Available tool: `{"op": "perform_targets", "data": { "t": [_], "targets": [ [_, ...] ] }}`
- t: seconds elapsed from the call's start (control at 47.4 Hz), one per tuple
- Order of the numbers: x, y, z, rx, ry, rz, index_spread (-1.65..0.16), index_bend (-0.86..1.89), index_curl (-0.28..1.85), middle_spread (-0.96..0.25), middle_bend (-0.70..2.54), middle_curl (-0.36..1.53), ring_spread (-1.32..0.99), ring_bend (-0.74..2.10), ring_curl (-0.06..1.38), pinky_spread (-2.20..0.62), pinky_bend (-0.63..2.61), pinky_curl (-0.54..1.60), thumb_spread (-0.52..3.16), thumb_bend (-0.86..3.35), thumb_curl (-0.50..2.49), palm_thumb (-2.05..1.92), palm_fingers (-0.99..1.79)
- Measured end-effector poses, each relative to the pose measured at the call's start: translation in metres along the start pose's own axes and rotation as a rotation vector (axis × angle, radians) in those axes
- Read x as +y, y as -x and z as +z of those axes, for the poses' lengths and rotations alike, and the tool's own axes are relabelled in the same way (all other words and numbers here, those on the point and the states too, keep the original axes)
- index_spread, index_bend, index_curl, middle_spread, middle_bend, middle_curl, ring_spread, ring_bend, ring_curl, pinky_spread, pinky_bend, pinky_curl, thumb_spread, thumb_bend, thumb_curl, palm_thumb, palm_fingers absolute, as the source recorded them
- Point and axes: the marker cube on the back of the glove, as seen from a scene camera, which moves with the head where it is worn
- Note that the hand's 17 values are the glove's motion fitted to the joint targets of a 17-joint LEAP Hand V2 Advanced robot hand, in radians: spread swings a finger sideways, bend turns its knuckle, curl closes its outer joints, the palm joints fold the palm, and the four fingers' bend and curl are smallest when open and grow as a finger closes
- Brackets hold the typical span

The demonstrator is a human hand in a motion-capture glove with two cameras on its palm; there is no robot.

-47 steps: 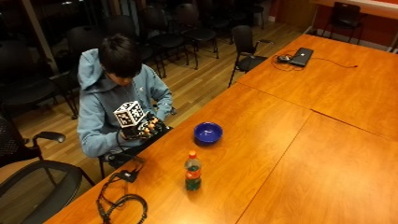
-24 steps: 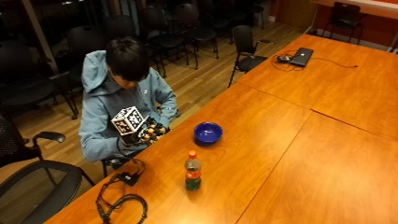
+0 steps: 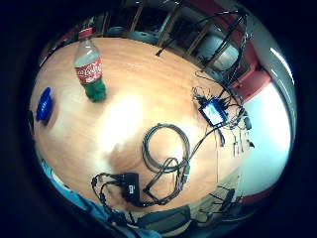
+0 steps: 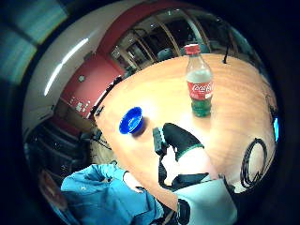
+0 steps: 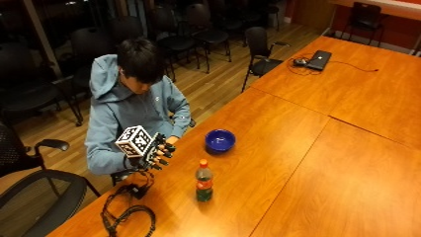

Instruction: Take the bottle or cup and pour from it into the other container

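Note:
A clear plastic bottle [image 5: 204,180] with a red cap, red label and green drink in its lower part stands upright on the wooden table [image 5: 315,163]. A blue bowl [image 5: 220,140] sits a little beyond it, nearer the seated person. My gloved right hand [image 5: 156,153] hovers at the table's near edge, to the left of bottle and bowl, fingers relaxed and holding nothing. The person's bare left hand [image 5: 173,140] is right against it. Both palm views show the bottle [image 4: 199,86] [image 3: 89,67] and the bowl [image 4: 131,120] [image 3: 44,104] apart from the hand.
A coiled black cable [image 5: 128,217] and a small black box [image 5: 139,190] lie on the table by the hand. A laptop [image 5: 319,59] sits at the far end. Office chairs [image 5: 39,192] stand around the table.
The gloved hand has sunk slightly towards the table edge. Bottle and bowl have not moved.

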Motion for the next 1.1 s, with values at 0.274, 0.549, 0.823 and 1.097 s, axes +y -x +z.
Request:
{"op": "perform_targets", "data": {
  "t": [0.274,0.549,0.823,1.097],
  "targets": [
    [-0.014,-0.045,0.017,-0.198,0.028,0.041,-0.31,0.13,0.19,0.05,0.24,0.34,0.13,0.48,0.30,0.22,0.67,0.27,0.99,-0.03,0.37,0.55,0.07],
    [-0.034,-0.078,0.029,-0.316,0.012,0.131,-0.31,0.14,0.20,0.05,0.24,0.34,0.13,0.48,0.30,0.22,0.66,0.27,0.96,-0.03,0.36,0.54,0.09],
    [-0.049,-0.085,0.051,-0.401,0.015,0.170,-0.31,0.13,0.20,0.06,0.24,0.34,0.13,0.48,0.29,0.22,0.65,0.27,0.95,-0.03,0.35,0.53,0.09],
    [-0.074,-0.077,0.092,-0.531,0.063,0.140,-0.29,0.12,0.19,0.06,0.24,0.34,0.13,0.51,0.30,0.22,0.66,0.27,0.94,-0.03,0.35,0.51,0.10]
  ]
}}
